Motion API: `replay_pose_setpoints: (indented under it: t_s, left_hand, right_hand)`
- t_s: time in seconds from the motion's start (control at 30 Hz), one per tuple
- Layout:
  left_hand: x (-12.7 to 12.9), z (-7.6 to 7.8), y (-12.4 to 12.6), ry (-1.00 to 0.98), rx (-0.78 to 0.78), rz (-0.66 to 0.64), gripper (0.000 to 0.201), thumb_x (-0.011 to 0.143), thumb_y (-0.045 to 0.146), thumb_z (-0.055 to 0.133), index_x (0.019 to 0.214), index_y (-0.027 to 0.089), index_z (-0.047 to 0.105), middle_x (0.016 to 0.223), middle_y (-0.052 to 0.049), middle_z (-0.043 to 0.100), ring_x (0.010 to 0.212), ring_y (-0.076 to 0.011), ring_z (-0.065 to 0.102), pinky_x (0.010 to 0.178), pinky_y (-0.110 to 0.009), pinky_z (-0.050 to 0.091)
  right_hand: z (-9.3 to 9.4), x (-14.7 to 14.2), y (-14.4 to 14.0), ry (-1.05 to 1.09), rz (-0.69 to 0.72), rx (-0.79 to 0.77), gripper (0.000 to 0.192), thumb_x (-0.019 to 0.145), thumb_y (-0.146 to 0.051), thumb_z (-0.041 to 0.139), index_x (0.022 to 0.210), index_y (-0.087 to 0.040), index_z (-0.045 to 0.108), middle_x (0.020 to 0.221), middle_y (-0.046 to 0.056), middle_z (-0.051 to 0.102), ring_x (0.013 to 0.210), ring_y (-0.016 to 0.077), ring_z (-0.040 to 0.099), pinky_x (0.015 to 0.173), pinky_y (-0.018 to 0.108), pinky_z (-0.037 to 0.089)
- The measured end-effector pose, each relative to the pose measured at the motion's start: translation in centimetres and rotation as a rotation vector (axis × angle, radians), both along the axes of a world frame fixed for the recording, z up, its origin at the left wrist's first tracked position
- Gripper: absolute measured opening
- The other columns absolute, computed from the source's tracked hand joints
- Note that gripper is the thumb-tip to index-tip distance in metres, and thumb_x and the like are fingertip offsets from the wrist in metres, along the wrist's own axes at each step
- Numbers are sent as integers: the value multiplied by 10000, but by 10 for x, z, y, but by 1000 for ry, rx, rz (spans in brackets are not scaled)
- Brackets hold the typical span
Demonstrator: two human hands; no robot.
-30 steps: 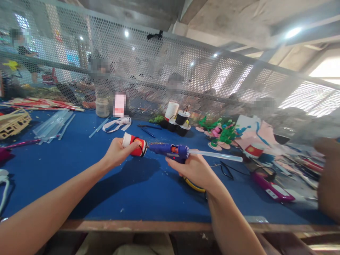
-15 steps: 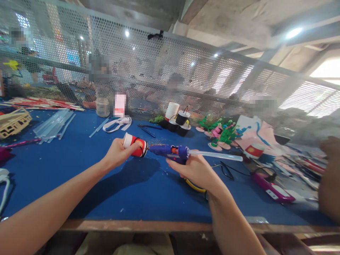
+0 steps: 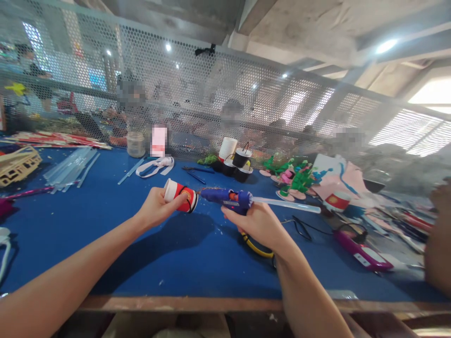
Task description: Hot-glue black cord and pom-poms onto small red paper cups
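Your left hand (image 3: 155,210) grips the red paper cup (image 3: 181,196); your right hand (image 3: 257,224) clamps the glue gun (image 3: 225,197). Its hot nozzle sits close to your fingertips, so a slip could burn them.

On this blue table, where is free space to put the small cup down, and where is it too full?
Bare blue table lies between the left hand holding the cup and the clear sticks, and along the near wooden edge. Crowded: right of the right hand with the glue gun, where cables, a purple tool and paper decorations lie.
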State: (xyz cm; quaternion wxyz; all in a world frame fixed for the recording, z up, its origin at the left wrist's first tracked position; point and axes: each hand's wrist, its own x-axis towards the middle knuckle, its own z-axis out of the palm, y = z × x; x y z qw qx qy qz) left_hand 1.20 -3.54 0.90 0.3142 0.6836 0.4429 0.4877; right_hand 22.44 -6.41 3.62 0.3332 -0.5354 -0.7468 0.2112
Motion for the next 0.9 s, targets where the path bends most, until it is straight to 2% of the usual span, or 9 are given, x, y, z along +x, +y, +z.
replay_pose_setpoints:
  t_s: [0.27,0.5,0.9]
  left_hand:
    - [-2,-1,1,14,19,26,410,664,352,571,394,188,309,414,64,241,410,-51,198,375,-224,146]
    - [-1,-1,0,11,24,-21,414,673,369,576,405,181,322,419,64,243,417,-50,192,373,-223,133]
    - [0,2,-2,-8,-1,-23,391,661,358,577,400,179,345,403,65,252,406,-49,208,362,-215,149]
  right_hand:
    - [-1,3,-2,-13,34,22,250,713,-331,528,523,-171,508,362,-37,452,342,97,439,377,215,358]
    - [-2,3,0,12,20,2,233,718,-331,522,556,-165,537,372,-38,449,340,100,446,371,216,363]
    - [-1,4,-1,-14,17,-2,251,719,-341,518,538,-167,527,361,-36,443,345,104,450,387,223,372]
